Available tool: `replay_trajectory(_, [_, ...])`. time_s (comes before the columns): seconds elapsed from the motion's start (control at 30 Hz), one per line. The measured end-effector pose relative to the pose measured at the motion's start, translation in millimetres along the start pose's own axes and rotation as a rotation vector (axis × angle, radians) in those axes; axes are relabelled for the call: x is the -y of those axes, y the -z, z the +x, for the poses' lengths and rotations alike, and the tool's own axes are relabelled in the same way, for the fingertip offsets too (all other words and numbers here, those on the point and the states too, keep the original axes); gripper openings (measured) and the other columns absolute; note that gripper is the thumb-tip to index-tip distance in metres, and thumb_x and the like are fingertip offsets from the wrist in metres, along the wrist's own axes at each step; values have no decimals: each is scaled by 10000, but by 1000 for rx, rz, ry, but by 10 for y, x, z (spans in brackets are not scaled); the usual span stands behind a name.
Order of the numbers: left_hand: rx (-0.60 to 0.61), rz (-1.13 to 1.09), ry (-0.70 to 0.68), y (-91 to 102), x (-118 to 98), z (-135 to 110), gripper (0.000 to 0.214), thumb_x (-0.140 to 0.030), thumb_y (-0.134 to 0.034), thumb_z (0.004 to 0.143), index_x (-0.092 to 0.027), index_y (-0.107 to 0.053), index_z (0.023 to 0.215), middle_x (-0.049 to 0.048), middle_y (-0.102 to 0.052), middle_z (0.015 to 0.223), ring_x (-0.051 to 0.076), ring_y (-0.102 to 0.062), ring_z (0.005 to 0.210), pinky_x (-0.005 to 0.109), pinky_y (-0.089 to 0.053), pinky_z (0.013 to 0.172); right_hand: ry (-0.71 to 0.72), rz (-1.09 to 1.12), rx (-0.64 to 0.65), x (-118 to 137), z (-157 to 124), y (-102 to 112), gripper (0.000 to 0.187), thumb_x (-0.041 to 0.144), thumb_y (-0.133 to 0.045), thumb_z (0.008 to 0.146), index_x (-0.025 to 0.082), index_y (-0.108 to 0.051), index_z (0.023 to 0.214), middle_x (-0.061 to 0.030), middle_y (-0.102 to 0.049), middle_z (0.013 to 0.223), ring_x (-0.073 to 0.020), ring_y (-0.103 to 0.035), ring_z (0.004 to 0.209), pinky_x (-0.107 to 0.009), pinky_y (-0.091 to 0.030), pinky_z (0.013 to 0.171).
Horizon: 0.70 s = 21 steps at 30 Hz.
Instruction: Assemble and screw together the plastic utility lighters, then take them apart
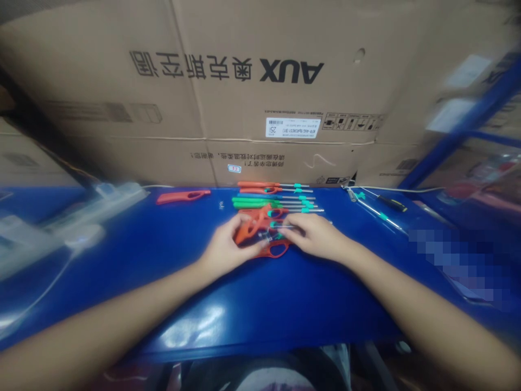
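Note:
My left hand (228,241) is closed around an orange lighter handle (245,232) with a finger loop, tilted above the blue table. The fingers of my right hand (307,233) are pinched at a thin metal rod (286,226) close to that handle. Between the two hands is a small clear and metallic part (266,236), too blurred to make out. Under my hands lies another orange handle (278,250) with a loop. Just beyond them, several long-nosed lighters with green handles (254,202) and orange handles (256,185) lie side by side, their metal nozzles pointing right and bearing teal pieces.
A red handle half (183,196) lies to the left on the blue table (260,304). Power strips (109,203) and a cable run along the left. At the right are metal rods (376,212) and a screwdriver (393,203). A cardboard wall (228,108) closes off the back.

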<state>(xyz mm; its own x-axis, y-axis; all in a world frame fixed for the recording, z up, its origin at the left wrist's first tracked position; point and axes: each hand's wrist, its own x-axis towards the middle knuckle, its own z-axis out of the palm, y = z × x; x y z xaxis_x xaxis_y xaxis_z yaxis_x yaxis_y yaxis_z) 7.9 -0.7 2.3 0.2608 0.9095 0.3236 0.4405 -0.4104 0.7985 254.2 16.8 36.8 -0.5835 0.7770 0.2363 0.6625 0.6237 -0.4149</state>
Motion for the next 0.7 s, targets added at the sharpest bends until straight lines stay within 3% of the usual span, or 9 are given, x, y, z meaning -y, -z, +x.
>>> replay_trajectory(0.17, [102, 51, -78, -14, 34, 24, 433, -488, -850, 682, -162, -688, 916, 34, -699, 902, 191, -633, 800, 283, -492, 743, 164, 31, -159, 23, -16, -30, 181, 315, -558, 981, 191, -679, 928, -48, -710, 881, -155, -630, 781, -250, -425, 684])
replay_trajectory(0.23, [128, 65, -92, -19, 59, 23, 361, -465, -824, 724, -153, -687, 843, 25, -683, 829, 169, -610, 740, 265, -466, 698, 191, 50, -190, 23, -17, -34, 174, 298, -562, 980, 192, -685, 915, -43, -707, 850, -149, -627, 753, -245, -428, 668])
replay_trajectory(0.4, [125, 101, -32, -42, 44, -1, 298, -411, -759, 795, -151, -633, 720, -25, -597, 685, 112, -503, 603, 224, -379, 585, 214, 38, -152, -51, -5, 34, 206, 291, -584, 964, 181, -654, 804, -33, -688, 769, -143, -608, 697, -247, -429, 656])
replay_trajectory(0.53, [140, 93, -70, -13, -47, 4, 287, -392, -753, 810, -148, -627, 725, -21, -596, 716, 107, -500, 619, 219, -378, 600, 239, 110, -85, -115, 1, 137, 211, 267, -584, 957, 176, -641, 776, -20, -676, 737, -124, -580, 656, -234, -432, 643])
replay_trajectory(0.7, [155, 127, -112, 136, -171, 42, 239, -365, -740, 824, -150, -655, 765, -13, -606, 715, 117, -509, 636, 225, -377, 613, 243, 165, -115, -69, -21, 226, 222, 279, -605, 950, 177, -648, 759, -9, -658, 706, -114, -548, 628, -231, -424, 624])
